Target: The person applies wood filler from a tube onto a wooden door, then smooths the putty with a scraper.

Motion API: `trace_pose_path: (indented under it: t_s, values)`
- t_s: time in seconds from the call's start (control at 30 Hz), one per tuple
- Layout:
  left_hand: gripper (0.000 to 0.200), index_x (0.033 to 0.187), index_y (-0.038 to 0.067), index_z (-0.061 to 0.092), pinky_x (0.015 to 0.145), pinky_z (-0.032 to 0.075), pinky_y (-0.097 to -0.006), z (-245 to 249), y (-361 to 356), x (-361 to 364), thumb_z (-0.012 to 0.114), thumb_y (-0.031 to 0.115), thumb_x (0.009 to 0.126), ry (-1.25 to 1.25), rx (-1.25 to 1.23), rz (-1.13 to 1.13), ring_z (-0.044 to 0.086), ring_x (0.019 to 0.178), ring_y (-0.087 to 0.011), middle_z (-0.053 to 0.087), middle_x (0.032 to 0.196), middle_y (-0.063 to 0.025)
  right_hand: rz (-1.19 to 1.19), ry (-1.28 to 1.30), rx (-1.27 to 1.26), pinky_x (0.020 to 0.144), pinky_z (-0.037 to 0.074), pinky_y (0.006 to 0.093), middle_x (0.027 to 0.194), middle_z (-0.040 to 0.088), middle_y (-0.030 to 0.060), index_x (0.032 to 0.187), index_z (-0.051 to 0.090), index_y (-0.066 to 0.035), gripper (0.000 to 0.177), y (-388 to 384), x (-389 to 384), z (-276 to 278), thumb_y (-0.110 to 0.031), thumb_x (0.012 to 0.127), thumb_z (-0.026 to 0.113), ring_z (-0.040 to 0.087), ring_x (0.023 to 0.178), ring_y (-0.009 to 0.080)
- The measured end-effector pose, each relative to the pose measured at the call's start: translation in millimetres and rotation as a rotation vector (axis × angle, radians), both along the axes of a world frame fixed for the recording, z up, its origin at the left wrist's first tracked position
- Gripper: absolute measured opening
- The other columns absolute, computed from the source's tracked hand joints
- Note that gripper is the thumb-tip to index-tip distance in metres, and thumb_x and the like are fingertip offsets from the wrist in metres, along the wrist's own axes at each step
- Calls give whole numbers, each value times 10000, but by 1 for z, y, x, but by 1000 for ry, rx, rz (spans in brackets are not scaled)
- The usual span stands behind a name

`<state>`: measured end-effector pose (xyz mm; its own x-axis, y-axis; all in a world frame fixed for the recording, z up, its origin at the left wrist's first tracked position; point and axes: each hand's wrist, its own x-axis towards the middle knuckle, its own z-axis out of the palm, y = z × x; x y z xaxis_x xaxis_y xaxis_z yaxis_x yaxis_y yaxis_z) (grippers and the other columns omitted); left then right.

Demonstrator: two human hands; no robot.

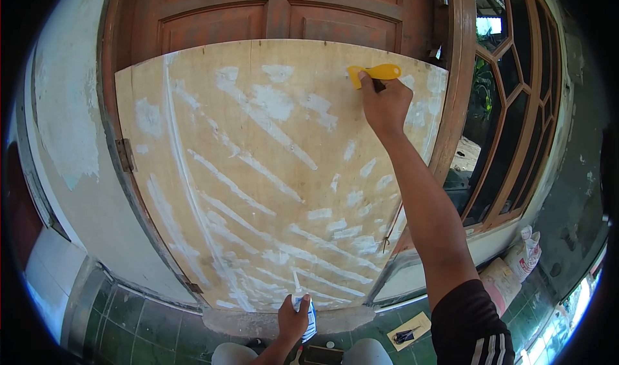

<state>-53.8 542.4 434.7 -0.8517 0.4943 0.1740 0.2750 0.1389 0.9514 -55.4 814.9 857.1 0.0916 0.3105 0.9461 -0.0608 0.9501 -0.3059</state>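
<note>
My right hand (387,104) is closed around a yellow putty knife (382,72), whose blade lies against the upper right of a pale plywood panel (361,139). White filler (273,102) marks the panel in patches, diagonal streaks and one long vertical strip near its left side. Low in the view, my left hand (294,318) grips a blue and white tube (309,323) with a thin white nozzle pointing up. The tube's lower part is partly covered by my fingers.
A brown wooden door (277,10) stands behind the panel. Dark window panes (503,133) in a wooden frame are at the right. Sacks (516,262) sit by the wall. On the green tiled floor lies a small board (410,331) bearing a dark object.
</note>
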Motion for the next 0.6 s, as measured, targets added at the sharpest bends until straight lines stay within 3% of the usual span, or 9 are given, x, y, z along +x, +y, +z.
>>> trace_pose_path:
  t_s: [0.1,0.2,0.3,0.43,0.53,0.6]
  values:
    - [397,1002,4,663,733,531,-464,9,-3,1,675,400,987,4,6,-17,719,846,-413,728,868,-208,-110,135,12,648,550,355,753,745,159,920,763,41,193,13,12,3,-152,906,772,719,635,266]
    - [407,1002,0,661,732,532,-464,6,-4,0,677,406,985,-3,4,-25,720,842,-412,728,865,-207,-4,143,55,699,564,365,831,752,151,961,762,41,150,7,17,6,-87,884,764,723,711,285]
    - [416,1005,-3,658,733,532,-467,7,-6,-1,677,412,983,4,6,-21,720,841,-414,727,864,-210,-209,70,523,785,571,381,972,738,141,1034,752,38,221,13,4,8,18,814,750,700,856,305]
    - [419,1012,-4,656,736,531,-469,4,-5,-2,675,414,984,5,13,-16,720,844,-415,727,866,-213,-223,-127,642,864,564,396,1095,699,138,1098,738,17,407,2,-3,-28,102,700,719,650,984,319]
    - [419,1015,-2,658,743,532,-466,5,-4,-1,676,415,984,-12,-6,-17,721,852,-410,729,872,-210,-160,-281,656,864,564,400,1096,709,144,1094,741,13,406,-6,10,-36,94,697,722,656,983,324]
    - [419,1010,-1,660,747,534,-461,8,-6,1,675,416,985,-5,-3,-21,722,856,-408,732,878,-207,-139,-248,620,867,562,404,1097,719,149,1094,744,6,395,-3,17,-15,86,707,724,660,988,326]
